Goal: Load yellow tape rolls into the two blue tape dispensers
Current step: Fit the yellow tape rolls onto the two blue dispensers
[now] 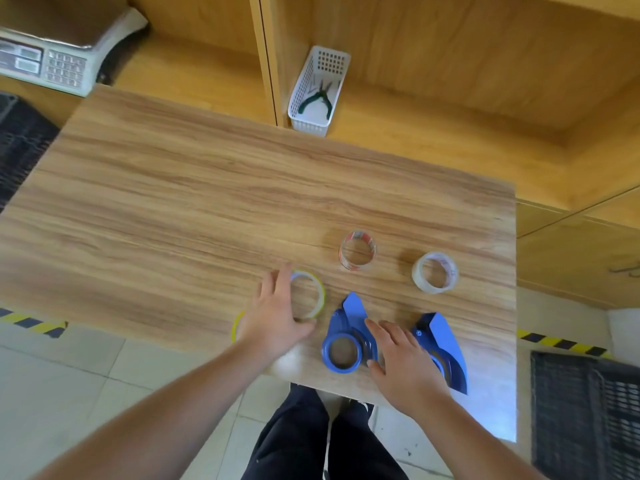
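a: where are the yellow rolls placed?

b: one yellow tape roll (309,295) is laid flat on the wooden table (173,202), and its near-left rim is covered by the left hand (277,315). the fingers are spread, with the thumb set at the roll's near edge and a fingertip at its far edge; no closed grasp on it can be made out. a second yellow roll (237,326) is seen only as a thin arc at the table's front edge, mostly hidden under the left wrist.

a: and the dispensers?

b: the left blue dispenser (346,341) is laid just right of the first yellow roll, with its round hub turned up. the right blue dispenser (443,344) is set beside it, partly hidden by the right hand (403,362).

a: how is the right hand held?

b: it is spread flat between the two dispensers, fingertips (372,325) touching the left one; nothing is clamped in it.

a: what else is found on the table?

b: a clear roll with red print (357,251) and a plain clear roll (435,271) are placed farther back, well apart from both hands. a white basket (313,123) with pliers (317,98) is kept on the shelf behind, and a scale (52,60) is seen at the far left.
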A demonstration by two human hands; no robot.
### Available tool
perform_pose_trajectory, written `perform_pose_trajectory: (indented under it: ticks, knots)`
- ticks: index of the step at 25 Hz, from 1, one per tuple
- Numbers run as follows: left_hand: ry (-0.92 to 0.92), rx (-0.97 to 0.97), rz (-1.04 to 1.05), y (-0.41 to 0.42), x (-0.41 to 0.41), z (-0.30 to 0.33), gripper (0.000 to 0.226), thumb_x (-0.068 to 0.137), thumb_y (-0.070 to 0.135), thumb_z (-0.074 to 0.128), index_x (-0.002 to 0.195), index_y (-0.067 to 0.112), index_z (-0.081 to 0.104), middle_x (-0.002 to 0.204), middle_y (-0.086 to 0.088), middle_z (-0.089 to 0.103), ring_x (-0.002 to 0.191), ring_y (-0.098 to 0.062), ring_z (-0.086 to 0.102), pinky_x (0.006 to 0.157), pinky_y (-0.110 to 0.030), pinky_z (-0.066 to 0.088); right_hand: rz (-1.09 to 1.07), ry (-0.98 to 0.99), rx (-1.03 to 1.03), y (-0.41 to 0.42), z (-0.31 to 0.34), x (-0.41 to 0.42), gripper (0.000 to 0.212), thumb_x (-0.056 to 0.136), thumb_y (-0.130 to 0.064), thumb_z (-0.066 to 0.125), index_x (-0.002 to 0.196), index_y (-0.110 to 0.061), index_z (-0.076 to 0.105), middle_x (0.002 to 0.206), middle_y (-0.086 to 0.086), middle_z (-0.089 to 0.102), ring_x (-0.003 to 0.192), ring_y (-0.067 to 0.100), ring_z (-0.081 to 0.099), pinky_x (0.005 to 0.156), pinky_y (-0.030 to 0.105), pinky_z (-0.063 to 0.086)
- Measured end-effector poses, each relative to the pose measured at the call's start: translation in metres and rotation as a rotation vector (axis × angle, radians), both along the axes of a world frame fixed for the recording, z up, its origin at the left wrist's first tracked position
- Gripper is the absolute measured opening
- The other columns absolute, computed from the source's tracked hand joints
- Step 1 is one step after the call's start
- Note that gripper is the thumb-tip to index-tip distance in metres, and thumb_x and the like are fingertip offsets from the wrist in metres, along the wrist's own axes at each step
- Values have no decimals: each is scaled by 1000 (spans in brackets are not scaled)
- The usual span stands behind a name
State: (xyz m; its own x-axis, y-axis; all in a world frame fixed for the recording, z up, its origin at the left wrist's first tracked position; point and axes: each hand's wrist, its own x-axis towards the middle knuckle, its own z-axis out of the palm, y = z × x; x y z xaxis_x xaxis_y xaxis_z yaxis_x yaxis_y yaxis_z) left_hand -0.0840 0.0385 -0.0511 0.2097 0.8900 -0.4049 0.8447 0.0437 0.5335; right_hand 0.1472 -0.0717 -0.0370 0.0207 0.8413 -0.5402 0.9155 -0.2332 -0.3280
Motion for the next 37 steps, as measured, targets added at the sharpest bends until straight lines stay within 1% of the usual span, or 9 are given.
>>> perform_pose_trajectory:
  ticks: [2,5,10,13,17,26,32,34,37]
  knots:
    - [-12,5,-88,-33,10,9,115,65,50,80,157,33,13,141,2,38,133,-24,40,106,-42,44,27,-7,-12,-2,-2,3,68,98,-38,49,158,-34,16,163,-11,26,150,16,20,118,38,32]
    - [-15,18,-171,-73,25,7,113,66,47,77,158,32,14,142,6,38,131,-23,43,105,-36,45,77,-19,-16,-3,-3,9,67,98,-34,49,158,-35,19,162,-14,29,150,16,22,114,37,34]
    - [11,-11,-136,-104,43,-8,111,69,49,72,159,31,10,144,5,36,131,-21,41,106,-37,46,143,-30,-22,-4,-7,15,64,99,-35,50,157,-35,23,160,-15,34,148,16,26,115,39,33]
    - [20,-9,-111,-110,51,-16,108,70,52,69,159,30,12,144,4,38,128,-22,42,103,-38,48,148,-20,-24,-4,-11,18,65,98,-32,52,157,-36,24,160,-15,35,148,16,27,116,41,33]
    - [56,6,-104,-110,55,-25,107,71,52,72,157,29,12,144,4,38,128,-23,43,99,-40,52,165,-18,-29,-4,-15,21,66,98,-32,53,157,-36,23,160,-16,35,149,17,26,117,43,32]
    - [169,-36,-128,-100,70,-42,117,74,41,78,161,24,2,150,0,36,134,-25,42,105,-36,47,172,-3,-21,-3,-15,23,65,100,-30,51,157,-35,21,162,-15,31,152,16,20,119,44,28]
    - [188,-36,-151,-100,66,-45,118,72,44,77,161,26,1,151,1,34,137,-24,40,106,-37,46,188,-7,-13,-1,-14,21,65,100,-29,50,158,-34,21,163,-14,31,152,17,21,119,43,29]
    - [154,-16,-158,-100,59,-40,115,70,51,75,160,27,7,153,2,33,139,-23,39,107,-37,46,191,-5,-15,0,-12,19,64,100,-28,49,158,-33,21,162,-13,32,150,17,23,118,43,30]
    - [87,132,-78,-93,35,-30,97,73,61,69,154,25,30,152,1,39,138,-24,41,107,-40,44,174,8,-8,3,-9,16,65,100,-29,49,158,-33,19,159,-12,31,145,18,27,115,42,34]
